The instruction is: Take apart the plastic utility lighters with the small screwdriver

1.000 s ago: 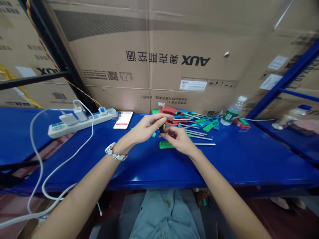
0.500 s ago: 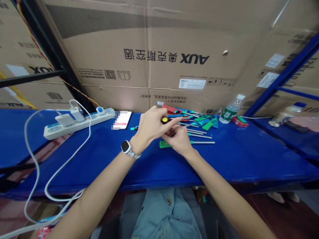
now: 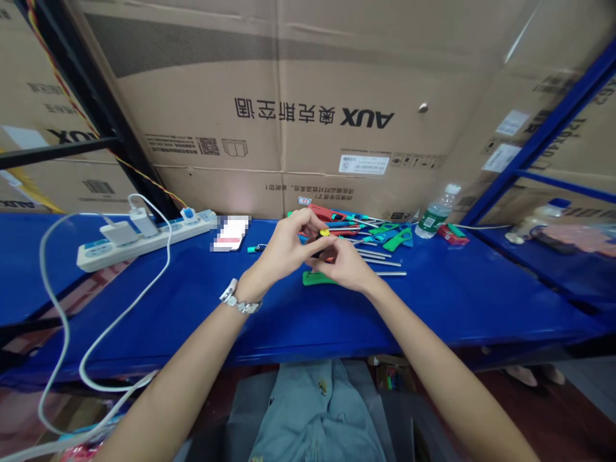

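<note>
Over the blue table (image 3: pixel 289 321), my left hand (image 3: pixel 292 244) is closed on a small black object with a yellow end (image 3: pixel 325 233). Touching it from the right, my right hand (image 3: pixel 349 264) has its fingers curled round something that is mostly hidden, with a bit of red showing. A green-handled lighter with a long metal tube (image 3: pixel 315 278) lies just under my hands. Behind them is a pile of long lighters, among them a red one (image 3: pixel 327 212) and a green one (image 3: pixel 397 239).
A phone (image 3: pixel 231 232) and a white power strip (image 3: pixel 144 240) with cables lie on the left. At the right are a water bottle (image 3: pixel 437 212) and a small red box (image 3: pixel 453 237). A large cardboard box (image 3: pixel 308 58) stands behind the table.
My left hand has turned at the wrist, so the watch face now points away. The yellow end is tilted and nearer the right fingers. The view has shifted slightly.
</note>
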Demonstrator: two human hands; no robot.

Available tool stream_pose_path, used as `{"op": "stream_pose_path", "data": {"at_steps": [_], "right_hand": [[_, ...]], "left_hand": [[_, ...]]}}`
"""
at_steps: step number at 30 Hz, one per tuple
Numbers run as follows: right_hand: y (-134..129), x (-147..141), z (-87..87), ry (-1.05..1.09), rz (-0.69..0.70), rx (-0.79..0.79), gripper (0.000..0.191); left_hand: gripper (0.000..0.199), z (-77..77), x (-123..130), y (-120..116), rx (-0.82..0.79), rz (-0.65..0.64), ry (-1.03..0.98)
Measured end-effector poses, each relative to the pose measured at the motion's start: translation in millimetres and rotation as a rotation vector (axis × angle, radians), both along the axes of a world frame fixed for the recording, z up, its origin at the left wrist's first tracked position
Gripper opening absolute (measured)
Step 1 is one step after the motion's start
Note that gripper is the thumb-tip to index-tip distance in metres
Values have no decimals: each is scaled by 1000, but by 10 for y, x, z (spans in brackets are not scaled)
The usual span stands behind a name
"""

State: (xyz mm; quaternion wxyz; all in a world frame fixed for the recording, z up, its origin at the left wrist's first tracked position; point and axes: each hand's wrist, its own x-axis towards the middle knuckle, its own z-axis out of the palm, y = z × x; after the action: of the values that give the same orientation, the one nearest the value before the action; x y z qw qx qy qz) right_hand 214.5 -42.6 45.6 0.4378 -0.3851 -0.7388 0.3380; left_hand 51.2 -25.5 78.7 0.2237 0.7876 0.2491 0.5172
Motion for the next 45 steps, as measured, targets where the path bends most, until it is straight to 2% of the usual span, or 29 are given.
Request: {"op": "stream_pose_path", "data": {"at_steps": [2, 4, 6, 9, 12, 15, 18, 22, 24, 25, 27, 29, 31, 34, 36, 40, 42, 43, 45], "right_hand": [[-13, -73, -24, 79, -150, 38, 32], [-12, -135, -52, 130, -272, 73, 29], [8, -159, -60, 117, -308, 121, 26], [67, -110, 7, 49, -175, 133, 19], [129, -18, 150, -28, 97, -26, 23], [154, 35, 269, -77, 274, -181, 35], [151, 46, 275, -98, 301, -208, 37], [146, 83, 169, -51, 277, -202, 35], [138, 103, 124, -16, 285, -205, 32], [129, 102, 108, 7, 284, -196, 31], [96, 63, 81, 65, 239, -138, 33], [49, -24, 51, 107, 123, -43, 35], [2, -128, 14, 85, -54, 42, 31], [-33, -211, -21, -29, -271, 94, 28], [-21, -177, -1, -85, -261, 118, 26], [51, 11, 141, -140, -7, 115, 22], [76, 85, 203, -177, 80, 90, 22], [80, 104, 214, -193, 104, 84, 21], [72, 111, 176, -222, 106, 82, 20]], "left_hand": [[28, -58, 55, 20, 42, 104, -46], [32, -106, 80, 36, 83, 190, -73], [31, -125, 69, 40, 118, 227, -79], [25, -105, 7, 17, 120, 133, -22], [27, -82, -58, -16, 135, 16, 78], [32, -92, -91, -28, 169, 18, 98], [34, -91, -115, -26, 170, 25, 120], [36, -42, -154, -36, 183, -35, 179], [29, -33, -157, -39, 183, 2, 157], [23, -39, -150, -38, 195, 65, 128], [13, -70, -119, -29, 250, 247, 64], [20, -110, -72, -18, 317, 405, 39], [29, -139, -31, -9, 358, 490, 59], [35, -137, -31, -11, 366, 539, 108], [34, -109, -84, -23, 333, 470, 156], [34, -46, -225, -51, 166, 122, 192], [30, -35, -244, -48, 51, 2, 151], [27, -38, -234, -40, 6, -25, 123], [18, -59, -182, -12, -36, 1, 40]]}}
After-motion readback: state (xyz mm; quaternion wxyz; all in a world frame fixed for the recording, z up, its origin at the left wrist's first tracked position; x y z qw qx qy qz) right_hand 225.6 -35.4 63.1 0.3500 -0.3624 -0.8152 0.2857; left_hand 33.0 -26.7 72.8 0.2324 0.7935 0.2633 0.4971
